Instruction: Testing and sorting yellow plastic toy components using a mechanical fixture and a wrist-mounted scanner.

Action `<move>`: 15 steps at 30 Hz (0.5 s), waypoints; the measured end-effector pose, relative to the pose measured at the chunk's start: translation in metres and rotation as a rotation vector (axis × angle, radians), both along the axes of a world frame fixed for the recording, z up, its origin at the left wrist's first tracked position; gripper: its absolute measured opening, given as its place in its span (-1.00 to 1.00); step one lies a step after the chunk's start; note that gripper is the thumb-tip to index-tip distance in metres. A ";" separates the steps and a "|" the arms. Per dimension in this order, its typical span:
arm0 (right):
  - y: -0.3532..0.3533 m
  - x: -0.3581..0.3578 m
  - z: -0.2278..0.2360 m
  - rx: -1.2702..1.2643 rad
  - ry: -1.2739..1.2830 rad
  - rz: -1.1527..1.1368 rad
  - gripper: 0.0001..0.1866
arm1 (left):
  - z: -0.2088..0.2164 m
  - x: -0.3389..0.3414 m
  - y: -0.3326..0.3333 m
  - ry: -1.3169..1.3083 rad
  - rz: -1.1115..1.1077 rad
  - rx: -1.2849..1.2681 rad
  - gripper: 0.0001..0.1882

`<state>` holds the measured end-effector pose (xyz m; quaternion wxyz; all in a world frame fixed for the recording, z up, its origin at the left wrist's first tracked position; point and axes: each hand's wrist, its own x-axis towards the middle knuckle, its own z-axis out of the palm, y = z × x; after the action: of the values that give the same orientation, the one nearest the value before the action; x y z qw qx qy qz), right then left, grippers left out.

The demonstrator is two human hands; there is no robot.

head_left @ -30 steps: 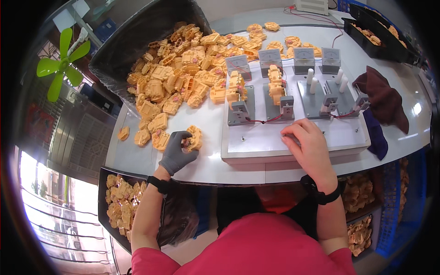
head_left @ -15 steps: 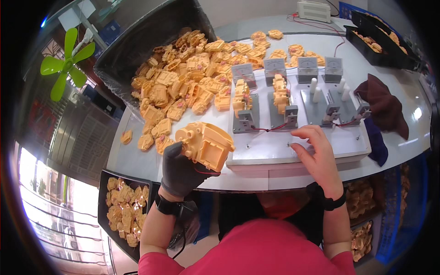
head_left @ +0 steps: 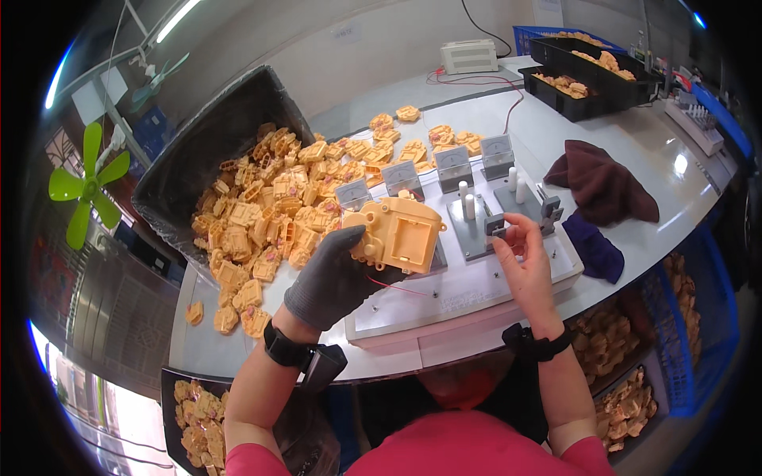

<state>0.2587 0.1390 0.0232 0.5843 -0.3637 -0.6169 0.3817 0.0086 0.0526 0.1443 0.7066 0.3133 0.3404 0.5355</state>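
Observation:
My left hand (head_left: 325, 278), in a grey glove, is closed around a yellow-orange plastic housing (head_left: 414, 235) with a square recess. A thin red wire hangs below it. The housing is held up above a white test board (head_left: 444, 305), hiding part of its left stations. My bare right hand (head_left: 527, 268) has thumb and fingers pinched at a dark grey clamp block (head_left: 494, 228). That clamp is on a grey plate with white pegs (head_left: 470, 206). Several small dial meters (head_left: 453, 165) stand along the board's back edge.
A large black bin (head_left: 214, 119) lies tipped at the left, with a heap of similar housings (head_left: 270, 190) spilling onto the table. Brown (head_left: 607, 181) and purple cloths (head_left: 591, 247) lie right of the board. Black trays (head_left: 587, 107) and a beige instrument box (head_left: 468, 57) are at the back.
The whole view has shifted and tilted. My left hand has brought the housing over the board's left stations. My right hand has gone from hovering over the board's front to the clamp.

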 end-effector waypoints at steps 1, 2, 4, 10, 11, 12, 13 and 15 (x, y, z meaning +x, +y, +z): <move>0.000 0.002 0.000 0.002 0.008 -0.013 -0.61 | 0.002 0.002 0.004 0.036 -0.033 0.022 -0.38; 0.001 0.003 -0.001 0.021 0.003 -0.001 -0.62 | 0.005 0.005 0.006 0.044 -0.045 0.023 -0.38; -0.002 0.004 -0.001 0.055 -0.023 0.012 -0.62 | 0.009 0.012 0.007 0.312 -0.067 0.253 -0.36; -0.005 0.006 0.002 0.112 -0.097 0.010 -0.60 | 0.017 0.020 0.022 0.596 0.077 0.217 -0.39; -0.005 0.007 0.003 0.109 -0.092 0.001 -0.60 | 0.019 0.021 0.024 0.600 0.067 0.218 -0.39; -0.005 0.008 0.004 0.069 -0.074 0.043 -0.60 | 0.021 0.023 0.025 0.733 0.062 0.254 -0.43; -0.005 0.009 0.005 0.030 -0.056 0.085 -0.59 | 0.023 0.024 0.026 0.865 0.055 0.294 -0.46; -0.005 0.010 0.004 0.034 -0.057 0.082 -0.59 | 0.023 0.025 0.030 0.882 0.043 0.316 -0.50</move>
<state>0.2689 0.1344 0.0271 0.5565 -0.3388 -0.6542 0.3842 0.0337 0.0828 0.1670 0.4268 0.6076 0.5288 0.4112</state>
